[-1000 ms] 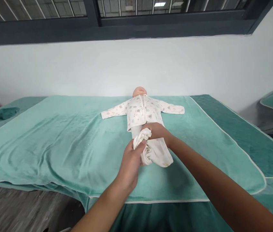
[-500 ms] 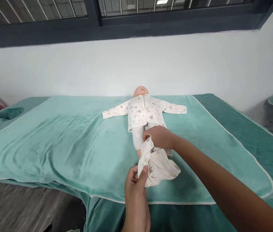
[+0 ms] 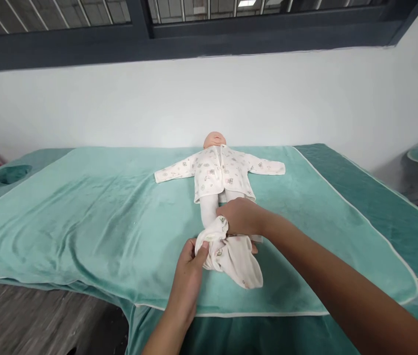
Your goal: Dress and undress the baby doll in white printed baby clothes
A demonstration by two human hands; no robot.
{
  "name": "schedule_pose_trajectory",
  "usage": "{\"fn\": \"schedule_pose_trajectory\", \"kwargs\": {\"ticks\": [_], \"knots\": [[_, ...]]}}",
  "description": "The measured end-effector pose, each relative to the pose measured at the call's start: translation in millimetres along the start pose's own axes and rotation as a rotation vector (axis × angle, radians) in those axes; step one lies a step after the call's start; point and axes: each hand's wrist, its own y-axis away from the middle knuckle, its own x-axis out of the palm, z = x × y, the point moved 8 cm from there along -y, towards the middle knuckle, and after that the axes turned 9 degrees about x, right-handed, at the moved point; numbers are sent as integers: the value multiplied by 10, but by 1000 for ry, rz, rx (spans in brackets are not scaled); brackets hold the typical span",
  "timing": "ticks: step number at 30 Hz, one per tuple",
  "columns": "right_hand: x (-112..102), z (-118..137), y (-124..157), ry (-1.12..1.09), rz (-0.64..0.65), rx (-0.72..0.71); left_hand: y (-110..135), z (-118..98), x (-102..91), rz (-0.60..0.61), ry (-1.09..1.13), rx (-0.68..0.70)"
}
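A baby doll (image 3: 218, 170) lies on its back on a teal towel (image 3: 101, 222), arms spread, in a white printed top. At its feet is a bunched pair of small white printed trousers (image 3: 231, 254). My left hand (image 3: 189, 268) pinches the near left edge of the trousers' opening. My right hand (image 3: 240, 217) grips the far edge of the same garment over the doll's lower legs, which it partly hides. Both hands are closed on the cloth.
The towel covers a table with a darker teal cover (image 3: 360, 197). A white wall (image 3: 209, 98) stands right behind the doll's head. A folded teal cloth (image 3: 4, 173) lies at the far left. Dark floor (image 3: 27, 320) shows at the lower left.
The trousers were bunched higher near the doll's knees, then pulled back toward me; now both hands hold them gathered at the doll's feet. My left hand has moved down and left.
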Motion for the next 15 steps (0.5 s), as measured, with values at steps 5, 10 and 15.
{"fn": "schedule_pose_trajectory", "kwargs": {"ticks": [5,10,15], "knots": [[-36,-26,-1,-56,-65,84,-251,-90,-9,-104,-69,162],[-54,-67,-23,-102,-88,159,-538,-233,-62,-149,-268,366],[-36,-126,-87,-58,-108,241,-944,-421,-48,-36,-470,469]]}}
